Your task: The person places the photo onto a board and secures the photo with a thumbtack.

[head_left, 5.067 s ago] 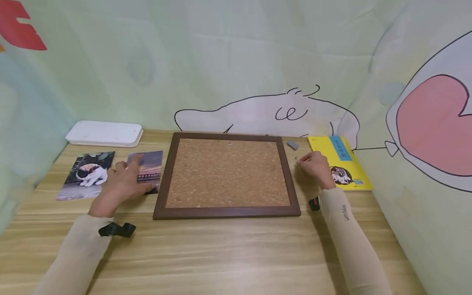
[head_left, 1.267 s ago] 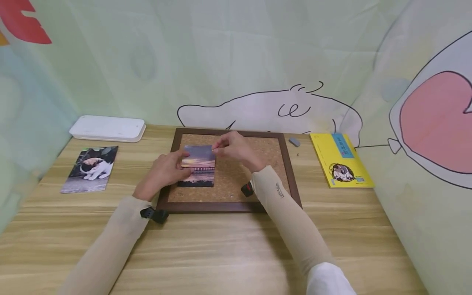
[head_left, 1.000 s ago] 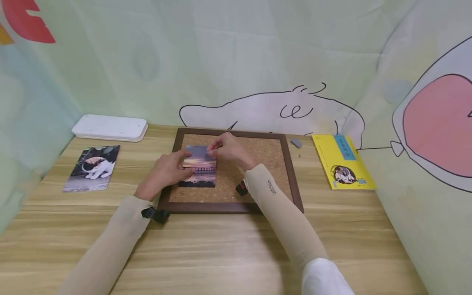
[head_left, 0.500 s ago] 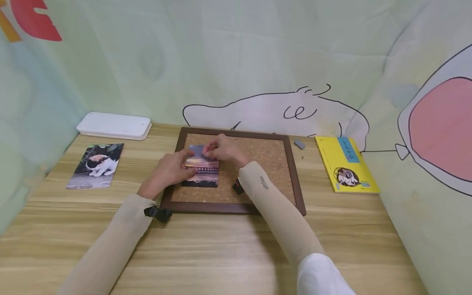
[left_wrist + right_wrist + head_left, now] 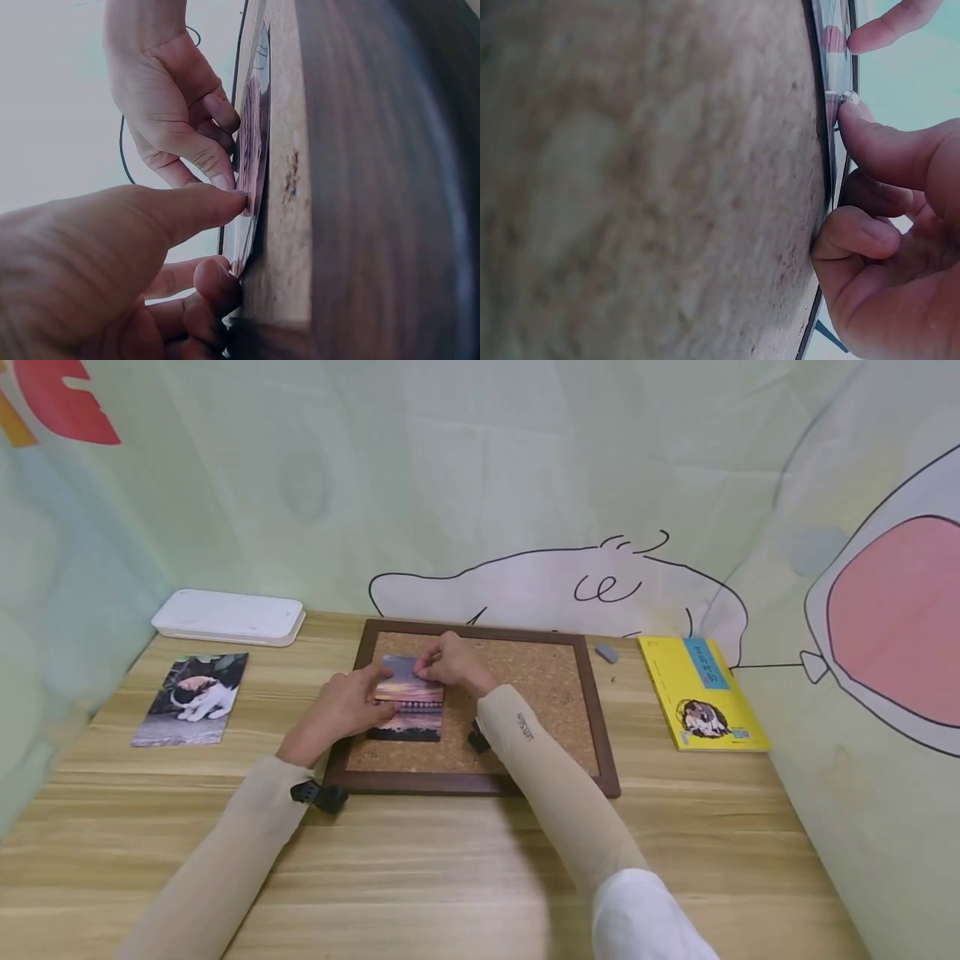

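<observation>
A sunset photo [image 5: 408, 722] lies on the left half of the framed cork board [image 5: 525, 710]. My left hand [image 5: 339, 708] holds it down at its left side, thumb and fingertips spread over the print. In the left wrist view the thumb [image 5: 187, 210] presses on the photo's face. Near the photo's upper right, my right hand [image 5: 456, 665] pinches a small shiny push pin [image 5: 847, 97] against the print. Its point is hidden. The other fingers of this hand are curled beside the board's surface.
A cat photo [image 5: 193, 700] lies on the wooden table [image 5: 420, 877] at left, before a white case [image 5: 228, 617]. Right of the board are a grey eraser [image 5: 607, 652], a tiny dark object [image 5: 612, 679] and a yellow book [image 5: 701, 693]. A printed curtain backs the table.
The left hand brought the sunset photo from the table onto the board. The right hand left the spot near the eraser and moved over the photo, lately a little left and inward from its edge.
</observation>
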A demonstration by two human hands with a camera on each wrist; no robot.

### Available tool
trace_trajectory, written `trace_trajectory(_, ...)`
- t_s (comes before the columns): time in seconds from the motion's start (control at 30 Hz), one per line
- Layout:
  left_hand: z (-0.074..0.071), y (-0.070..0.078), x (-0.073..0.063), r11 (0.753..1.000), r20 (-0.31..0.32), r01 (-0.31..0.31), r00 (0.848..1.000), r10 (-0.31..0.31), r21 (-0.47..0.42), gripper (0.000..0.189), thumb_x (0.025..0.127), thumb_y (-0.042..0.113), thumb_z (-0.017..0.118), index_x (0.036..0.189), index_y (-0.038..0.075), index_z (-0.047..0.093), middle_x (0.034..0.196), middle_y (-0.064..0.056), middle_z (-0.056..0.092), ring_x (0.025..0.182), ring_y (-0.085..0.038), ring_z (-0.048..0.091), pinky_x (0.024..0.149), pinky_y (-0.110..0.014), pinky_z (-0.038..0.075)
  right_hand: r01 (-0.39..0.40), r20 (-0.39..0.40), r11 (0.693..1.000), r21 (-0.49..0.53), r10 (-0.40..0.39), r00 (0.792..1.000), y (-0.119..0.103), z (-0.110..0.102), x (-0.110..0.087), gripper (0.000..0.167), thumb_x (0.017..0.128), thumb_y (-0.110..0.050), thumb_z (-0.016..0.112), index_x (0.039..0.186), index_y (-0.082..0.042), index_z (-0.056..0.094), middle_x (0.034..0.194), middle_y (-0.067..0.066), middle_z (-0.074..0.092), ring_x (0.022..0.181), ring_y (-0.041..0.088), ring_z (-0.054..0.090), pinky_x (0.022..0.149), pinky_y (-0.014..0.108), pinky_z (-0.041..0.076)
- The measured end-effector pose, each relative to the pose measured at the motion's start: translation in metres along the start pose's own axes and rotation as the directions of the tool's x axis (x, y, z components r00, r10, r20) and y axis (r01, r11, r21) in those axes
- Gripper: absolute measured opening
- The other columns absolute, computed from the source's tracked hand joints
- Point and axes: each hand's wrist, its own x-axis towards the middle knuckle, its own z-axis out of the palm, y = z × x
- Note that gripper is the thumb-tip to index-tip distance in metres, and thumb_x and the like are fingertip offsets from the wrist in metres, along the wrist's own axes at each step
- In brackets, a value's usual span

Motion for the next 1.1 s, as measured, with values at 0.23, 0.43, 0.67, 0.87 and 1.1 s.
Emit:
trace_trajectory(0.23,0.0,-0.001,0.0,1.0,0.002,0.012,1.0,-0.012,0.004,0.064,0.099,0.032,0.072,0.152,0.001,0.053,0.132,-0.033,0.069,0.106,-0.042,0.062,0.093,-0.059,0.053,0.019,0.012,0.999,-0.028,-0.019,1.0,-0.002,-0.001,0.0,0.006,0.099,-0.011,0.077,0.1,-0.006,0.08,0.094,-0.002,0.067,0.085,0.013,0.054,0.075,0.022,0.041)
trace_trajectory(0.43,-0.001,-0.003,-0.001,1.0,0.002,0.015,1.0,-0.015,0.001,0.064,0.099,0.032,0.073,0.152,0.001,0.053,0.123,-0.03,0.073,0.101,-0.038,0.059,0.087,-0.053,0.051,-0.016,0.031,1.0,-0.015,0.017,0.999,-0.007,-0.002,0.001,0.007,0.098,-0.012,0.076,0.095,-0.007,0.08,0.09,-0.003,0.065,0.085,0.012,0.055,0.076,0.022,0.042)
trace_trajectory(0.67,0.0,-0.004,0.0,1.0,0.012,0.022,1.0,-0.022,0.007,0.064,0.099,0.031,0.072,0.153,0.002,0.052,0.115,-0.026,0.073,0.099,-0.037,0.059,0.086,-0.052,0.05,-0.088,-0.018,0.995,-0.045,0.087,0.996,-0.013,0.001,0.0,0.018,0.094,-0.023,0.08,0.081,-0.012,0.076,0.078,-0.005,0.063,0.074,0.011,0.054,0.065,0.023,0.041)
trace_trajectory(0.87,0.001,-0.002,0.0,1.0,0.015,0.027,1.0,-0.027,0.004,0.064,0.1,0.032,0.071,0.154,0.002,0.051,0.139,-0.033,0.066,0.114,-0.044,0.063,0.1,-0.062,0.052,-0.117,-0.056,0.993,0.013,0.117,0.991,-0.013,0.003,0.001,0.033,0.09,-0.019,0.081,0.065,-0.017,0.059,0.064,-0.007,0.051,0.064,0.011,0.047,0.058,0.026,0.036)
trace_trajectory(1.1,0.001,0.0,0.001,1.0,0.014,0.026,1.0,-0.026,-0.008,0.064,0.1,0.031,0.071,0.153,0.002,0.052,0.141,-0.033,0.065,0.114,-0.043,0.061,0.1,-0.061,0.052,-0.108,-0.05,0.989,0.097,0.113,0.992,-0.008,0.003,0.004,0.042,0.087,-0.01,0.076,0.06,-0.018,0.045,0.057,-0.008,0.039,0.058,0.011,0.039,0.057,0.026,0.031)
